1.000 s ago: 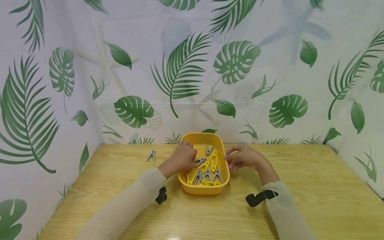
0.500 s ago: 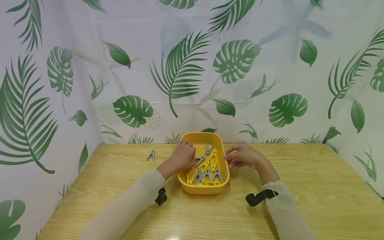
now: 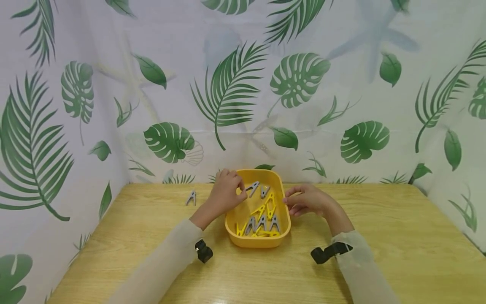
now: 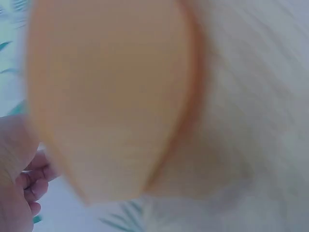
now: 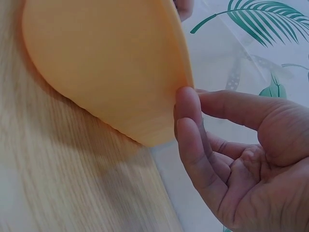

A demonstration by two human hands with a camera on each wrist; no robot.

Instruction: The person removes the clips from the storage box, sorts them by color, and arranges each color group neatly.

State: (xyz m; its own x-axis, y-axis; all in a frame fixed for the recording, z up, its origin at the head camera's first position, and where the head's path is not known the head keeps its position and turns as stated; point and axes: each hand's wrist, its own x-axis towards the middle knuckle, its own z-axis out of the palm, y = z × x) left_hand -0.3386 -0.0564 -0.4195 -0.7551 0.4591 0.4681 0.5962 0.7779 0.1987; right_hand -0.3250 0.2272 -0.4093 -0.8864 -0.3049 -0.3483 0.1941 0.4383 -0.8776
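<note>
A yellow plastic basket (image 3: 258, 242) stands on the table with several grey and yellow clothespins in it. My left hand (image 3: 225, 190) is over the basket's far left rim, and its thumb and index finger pinch one end of a grey clothespin (image 3: 254, 186). In the left wrist view that hand (image 4: 17, 179) shows only at the left edge, beside the basket's blurred outer wall (image 4: 111, 96). My right hand (image 3: 309, 200) grips the right rim; the right wrist view shows its fingers (image 5: 190, 140) at the rim of the basket (image 5: 106, 67).
One grey clothespin (image 3: 191, 197) lies on the wooden table (image 3: 152, 236) left of the basket. Inside are a yellow clothespin (image 3: 271, 207) and a grey clothespin (image 3: 275, 223), among others. A leaf-patterned cloth (image 3: 243, 126) hangs along the table's back edge.
My left hand has moved up and slightly left, and the grey clothespin at its fingertips has moved toward the basket's far end. The right hand has stayed at the rim.
</note>
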